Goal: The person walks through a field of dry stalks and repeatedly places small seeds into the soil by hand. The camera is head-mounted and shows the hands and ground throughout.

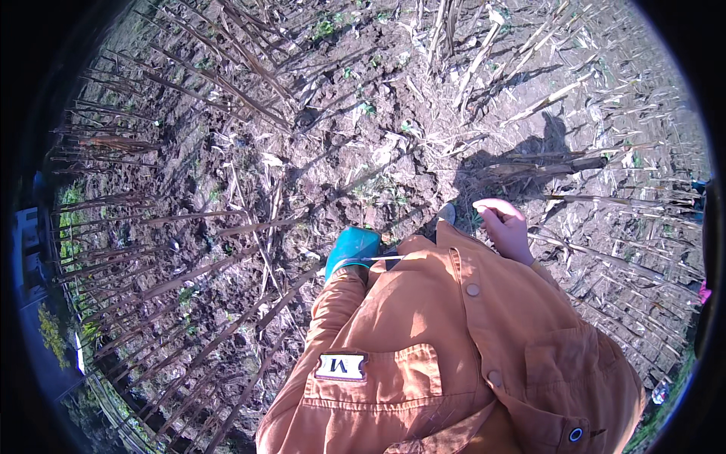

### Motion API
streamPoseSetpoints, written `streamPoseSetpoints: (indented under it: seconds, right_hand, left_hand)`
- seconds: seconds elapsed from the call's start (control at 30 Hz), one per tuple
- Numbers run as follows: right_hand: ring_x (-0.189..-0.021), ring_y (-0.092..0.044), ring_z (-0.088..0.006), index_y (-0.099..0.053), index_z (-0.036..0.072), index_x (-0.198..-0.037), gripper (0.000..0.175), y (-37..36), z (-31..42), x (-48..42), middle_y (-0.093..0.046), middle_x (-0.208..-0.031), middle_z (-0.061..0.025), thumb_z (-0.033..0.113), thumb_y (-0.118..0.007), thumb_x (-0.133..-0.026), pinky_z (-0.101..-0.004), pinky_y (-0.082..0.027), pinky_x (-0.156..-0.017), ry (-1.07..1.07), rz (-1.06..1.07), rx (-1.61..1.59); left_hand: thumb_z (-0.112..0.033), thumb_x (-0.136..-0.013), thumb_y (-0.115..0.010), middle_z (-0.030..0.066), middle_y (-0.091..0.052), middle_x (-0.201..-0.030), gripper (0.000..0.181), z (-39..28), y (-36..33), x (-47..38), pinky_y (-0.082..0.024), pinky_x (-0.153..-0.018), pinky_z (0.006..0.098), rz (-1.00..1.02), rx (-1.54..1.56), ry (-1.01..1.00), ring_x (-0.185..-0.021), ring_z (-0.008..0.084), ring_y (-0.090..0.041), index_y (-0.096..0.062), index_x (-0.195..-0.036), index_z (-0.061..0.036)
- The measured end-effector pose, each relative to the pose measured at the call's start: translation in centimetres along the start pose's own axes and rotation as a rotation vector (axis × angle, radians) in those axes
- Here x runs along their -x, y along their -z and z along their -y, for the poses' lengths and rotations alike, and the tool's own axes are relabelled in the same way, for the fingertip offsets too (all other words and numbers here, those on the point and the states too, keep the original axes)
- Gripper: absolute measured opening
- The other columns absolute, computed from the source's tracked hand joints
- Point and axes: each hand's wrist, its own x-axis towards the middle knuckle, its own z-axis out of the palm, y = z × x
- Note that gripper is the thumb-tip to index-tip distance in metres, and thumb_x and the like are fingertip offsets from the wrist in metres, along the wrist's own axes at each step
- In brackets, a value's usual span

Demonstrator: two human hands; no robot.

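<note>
My right hand (505, 228) hangs in front of the jacket over the soil, its fingers loosely curled with a gap to the thumb. Nothing is visible in it. A teal plastic container (358, 245), probably a bucket, is at the end of my left sleeve (334, 298). A thin white strip (385, 258), perhaps its handle, runs from its rim towards the jacket. My left hand is hidden at or inside this container. An orange-brown buttoned jacket (414, 318) covers my body. The grey toe of a shoe (447, 213) shows beyond its hem.
Cut dry stalks, apparently maize (249, 96), stand and lean on both sides. Clods and dry leaves cover the brown soil (340, 153). A thick broken stalk (544, 167) lies within my shadow. A pale building (28, 249) is at the left rim, and something pink (704, 292) at the right.
</note>
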Motion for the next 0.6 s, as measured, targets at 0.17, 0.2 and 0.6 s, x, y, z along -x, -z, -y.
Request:
streamPoseSetpoints:
  seconds: [0.17, 0.2, 0.6]
  right_hand:
    - [-0.060, -0.051, -0.0029, -0.075, 0.005, -0.111, 0.016, -1.0, 0.0, 0.2, -0.064, -0.073, 0.0030, 0.014, -0.071, -0.098, -0.0202, -0.040, -0.053, 0.055, 0.008, -0.015]
    - [-0.059, -0.051, -0.0029, -0.075, 0.006, -0.111, 0.016, -1.1, 0.0, 0.2, -0.063, -0.073, 0.0031, 0.014, -0.071, -0.098, -0.0200, -0.040, -0.053, 0.071, 0.011, -0.027]
    - [-0.066, -0.056, -0.0035, -0.076, 0.002, -0.111, 0.018, -1.5, 0.9, 0.0, -0.068, -0.080, 0.0021, 0.013, -0.073, -0.097, -0.0223, -0.048, -0.062, 0.122, 0.067, -0.059]
  left_hand:
    - [-0.050, -0.107, -0.046, 0.0007, -0.059, -0.082, 0.050, -0.5, 0.4, 0.8, -0.046, -0.072, 0.0403, 0.001, -0.007, -0.012, -0.079, 0.0194, -0.057, -0.072, -0.116, -0.0079]
    - [-0.050, -0.107, -0.046, 0.0006, -0.059, -0.082, 0.050, -0.6, 0.5, 1.1, -0.046, -0.072, 0.0400, 0.002, -0.009, -0.009, -0.079, 0.0192, -0.057, -0.072, -0.116, -0.0078]
    - [-0.046, -0.108, -0.047, -0.0010, -0.054, -0.076, 0.047, -0.8, 0.3, 2.1, -0.044, -0.066, 0.0366, -0.025, -0.062, -0.027, -0.072, 0.0171, -0.054, -0.070, -0.118, -0.0070]
